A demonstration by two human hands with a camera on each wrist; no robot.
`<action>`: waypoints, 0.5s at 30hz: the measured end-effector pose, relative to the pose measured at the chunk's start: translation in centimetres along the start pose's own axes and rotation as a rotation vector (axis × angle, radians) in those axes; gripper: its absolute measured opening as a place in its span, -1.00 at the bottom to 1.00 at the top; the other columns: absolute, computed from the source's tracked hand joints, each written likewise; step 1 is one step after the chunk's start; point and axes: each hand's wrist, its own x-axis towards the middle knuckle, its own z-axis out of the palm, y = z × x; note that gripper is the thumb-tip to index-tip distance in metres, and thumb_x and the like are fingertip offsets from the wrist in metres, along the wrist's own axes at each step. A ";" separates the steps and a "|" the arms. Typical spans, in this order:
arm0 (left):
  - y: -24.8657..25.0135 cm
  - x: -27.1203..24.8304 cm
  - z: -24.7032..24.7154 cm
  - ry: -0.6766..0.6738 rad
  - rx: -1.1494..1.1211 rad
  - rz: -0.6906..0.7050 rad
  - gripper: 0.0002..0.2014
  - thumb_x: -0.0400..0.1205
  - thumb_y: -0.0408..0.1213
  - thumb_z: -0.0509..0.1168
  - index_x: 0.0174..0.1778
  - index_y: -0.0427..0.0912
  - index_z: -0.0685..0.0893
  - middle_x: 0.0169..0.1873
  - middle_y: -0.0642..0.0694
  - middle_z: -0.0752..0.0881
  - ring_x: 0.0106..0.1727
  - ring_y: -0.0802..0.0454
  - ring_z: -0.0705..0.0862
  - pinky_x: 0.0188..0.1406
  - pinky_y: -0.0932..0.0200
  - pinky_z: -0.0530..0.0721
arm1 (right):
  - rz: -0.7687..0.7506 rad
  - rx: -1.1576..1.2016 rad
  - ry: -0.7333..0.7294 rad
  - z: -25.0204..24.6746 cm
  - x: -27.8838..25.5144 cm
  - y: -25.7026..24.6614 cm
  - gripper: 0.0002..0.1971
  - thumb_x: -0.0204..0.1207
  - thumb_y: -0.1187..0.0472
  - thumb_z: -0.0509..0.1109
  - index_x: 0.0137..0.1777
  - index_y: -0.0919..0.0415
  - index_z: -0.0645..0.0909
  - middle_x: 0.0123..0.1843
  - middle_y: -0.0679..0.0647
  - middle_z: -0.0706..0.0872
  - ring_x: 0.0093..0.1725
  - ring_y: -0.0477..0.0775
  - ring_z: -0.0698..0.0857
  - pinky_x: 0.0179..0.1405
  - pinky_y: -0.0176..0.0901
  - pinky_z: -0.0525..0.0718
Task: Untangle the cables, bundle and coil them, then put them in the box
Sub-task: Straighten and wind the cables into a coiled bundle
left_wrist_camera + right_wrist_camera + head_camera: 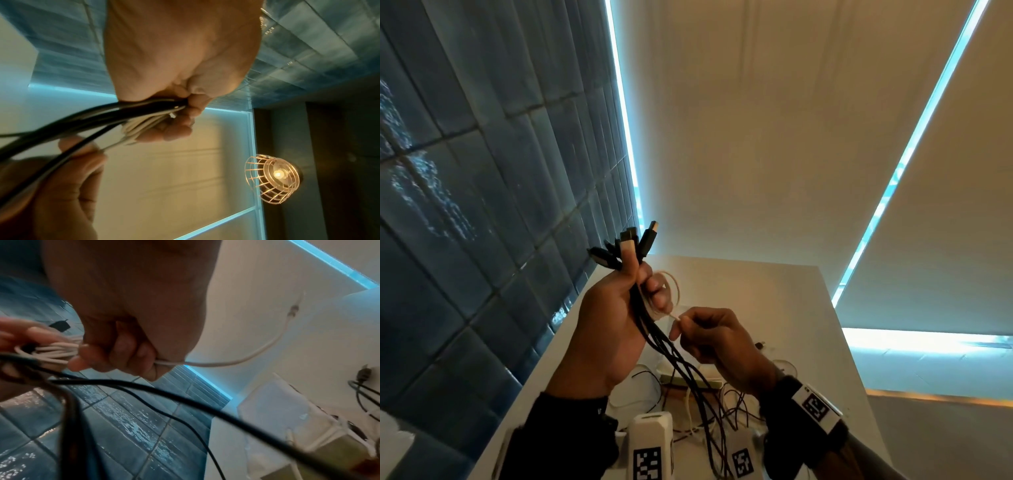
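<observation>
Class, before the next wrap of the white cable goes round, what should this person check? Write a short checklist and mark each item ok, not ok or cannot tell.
1. Left hand grips the black cables below their plugs: ok.
2. White coil sits under the left fingers: ok.
3. Right hand pinches the white cable: ok.
4. White cable's free end hangs clear of the black ones: ok.
5. Black cables untangled lower down: not ok, they cross over the table.
6. Box ready: cannot tell.

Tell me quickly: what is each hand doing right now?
Left hand: grips the black cables and a white coil.
Right hand: pinches the white cable.
</observation>
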 end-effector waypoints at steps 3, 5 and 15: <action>0.2 0.0 -0.2 -0.001 0.010 0.045 -0.56 0.71 0.08 0.04 -0.41 -0.11 0.40 -0.48 0.02 0.40 -0.53 0.14 0.31 -0.47 0.23 0.35 | 0.037 -0.064 0.014 -0.6 -0.2 1.6 -0.75 0.70 0.24 0.23 -0.15 0.23 0.68 -0.45 0.07 0.37 -0.50 -0.08 0.25 -0.55 -0.27 0.15; 0.4 -0.1 -0.2 -0.001 0.018 0.061 -0.55 0.71 0.09 0.04 -0.44 -0.09 0.42 -0.51 0.03 0.37 -0.54 0.15 0.27 -0.49 0.23 0.30 | 0.083 -0.115 0.033 -1.1 -0.6 2.7 -0.74 0.71 0.27 0.21 -0.16 0.23 0.67 -0.45 0.06 0.38 -0.50 -0.10 0.27 -0.55 -0.36 0.24; 1.2 -0.1 0.1 0.056 0.207 0.114 -0.60 0.62 0.08 0.10 -0.41 -0.13 0.35 -0.59 0.06 0.33 -0.61 0.16 0.28 -0.53 0.23 0.32 | 0.141 -0.474 0.197 -4.2 -2.7 5.1 -0.70 0.68 0.26 0.25 -0.30 0.13 0.63 -0.49 -0.20 0.53 -0.44 -0.24 0.41 -0.40 -0.43 0.38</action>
